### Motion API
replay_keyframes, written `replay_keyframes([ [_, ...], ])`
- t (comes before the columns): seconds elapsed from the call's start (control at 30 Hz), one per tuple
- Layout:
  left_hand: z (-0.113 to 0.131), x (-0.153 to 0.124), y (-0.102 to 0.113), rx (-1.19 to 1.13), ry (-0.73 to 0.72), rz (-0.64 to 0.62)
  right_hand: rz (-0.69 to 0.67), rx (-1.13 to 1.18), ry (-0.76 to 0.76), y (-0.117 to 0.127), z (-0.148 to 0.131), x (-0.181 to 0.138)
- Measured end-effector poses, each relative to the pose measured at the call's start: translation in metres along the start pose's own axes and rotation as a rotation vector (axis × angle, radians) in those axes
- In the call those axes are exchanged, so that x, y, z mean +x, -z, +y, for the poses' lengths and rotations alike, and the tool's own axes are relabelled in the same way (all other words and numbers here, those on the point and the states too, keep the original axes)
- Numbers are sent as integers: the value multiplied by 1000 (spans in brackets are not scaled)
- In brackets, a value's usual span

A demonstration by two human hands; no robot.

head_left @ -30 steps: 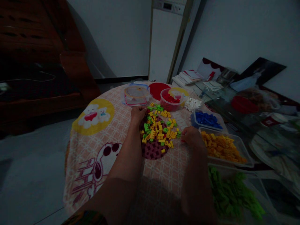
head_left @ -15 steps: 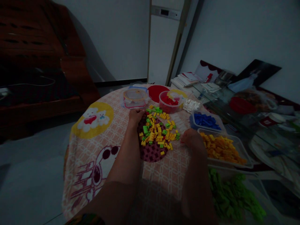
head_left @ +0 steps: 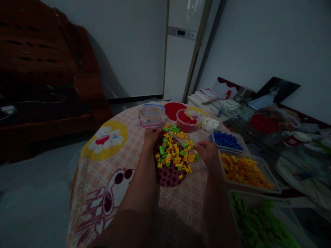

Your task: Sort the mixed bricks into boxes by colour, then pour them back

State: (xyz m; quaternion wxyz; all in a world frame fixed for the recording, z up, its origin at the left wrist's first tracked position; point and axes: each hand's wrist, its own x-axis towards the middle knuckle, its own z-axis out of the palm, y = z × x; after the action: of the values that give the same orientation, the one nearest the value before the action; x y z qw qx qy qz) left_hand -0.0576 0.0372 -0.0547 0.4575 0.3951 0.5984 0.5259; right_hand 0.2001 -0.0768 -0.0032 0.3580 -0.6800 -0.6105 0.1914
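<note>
A loose pile of yellow and green building blocks lies on the tablecloth in front of me, over a dark red round patch. At the pile's far left edge is my left hand, its fingers drawn together; a red bit shows by the fingertips, and whether they grip it is unclear. On the right side of the pile, my right hand is closed, with a small red block at its fingertips.
A clear tub of red blocks stands behind the pile, beside white blocks. To the right are boxes of blue blocks, yellow-orange blocks and green blocks. Clear lids lie at the back left.
My right hand has moved inward to the pile's right edge, carrying the red block. My left hand keeps its place by the pile. The whole view has shifted slightly.
</note>
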Motion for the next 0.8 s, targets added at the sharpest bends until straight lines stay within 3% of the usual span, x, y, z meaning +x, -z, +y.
replay_keyframes([
  [0.13,0,-2,0,-15,-23,-7,130,224,-64,-21,-8,25],
  [0.27,0,-3,0,10,-58,18,259,405,-44,-22,-32,68],
  [0.37,0,-3,-1,14,-48,12,410,410,14,-14,-44,97],
  [0.47,0,-3,-1,6,-46,-3,459,354,80,-11,-44,101],
  [0.67,1,-3,-1,15,-42,-2,270,326,-1,-29,-26,45],
  [0.8,1,-3,-3,32,-34,6,-46,248,-102,-38,-22,16],
])
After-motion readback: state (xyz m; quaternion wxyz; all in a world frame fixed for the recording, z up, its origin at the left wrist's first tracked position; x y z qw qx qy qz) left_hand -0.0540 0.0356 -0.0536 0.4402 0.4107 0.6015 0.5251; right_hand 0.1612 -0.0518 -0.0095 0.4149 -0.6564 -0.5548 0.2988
